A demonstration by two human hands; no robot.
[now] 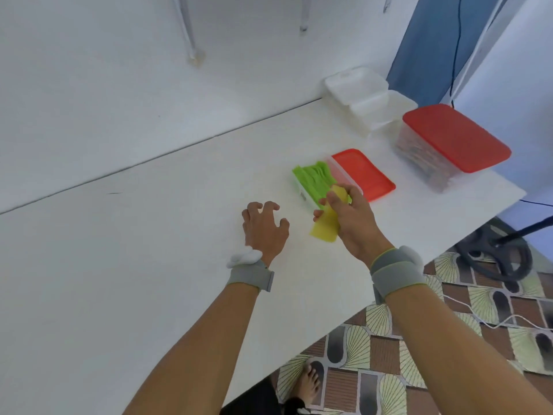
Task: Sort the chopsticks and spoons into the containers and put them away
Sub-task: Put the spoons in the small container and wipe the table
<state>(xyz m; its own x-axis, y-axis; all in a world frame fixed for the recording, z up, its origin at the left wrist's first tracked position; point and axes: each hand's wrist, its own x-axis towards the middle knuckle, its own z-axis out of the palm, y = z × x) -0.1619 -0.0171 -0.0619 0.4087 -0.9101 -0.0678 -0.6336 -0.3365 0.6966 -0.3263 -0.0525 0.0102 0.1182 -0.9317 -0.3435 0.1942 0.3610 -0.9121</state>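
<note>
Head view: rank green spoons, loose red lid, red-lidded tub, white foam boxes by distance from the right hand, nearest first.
From the right hand, which grips yellow spoons:
1. Green spoons, in the open container just beyond its fingers.
2. Loose red lid, flat on the table, beyond and right.
3. Red-lidded tub, far right near the table edge.
4. White foam boxes, back corner by the wall.

table (pixel 149 265): matt white, smooth | lid (pixel 363 175): glossy red plastic | spoons (pixel 314 181): green plastic (slightly translucent)
</note>
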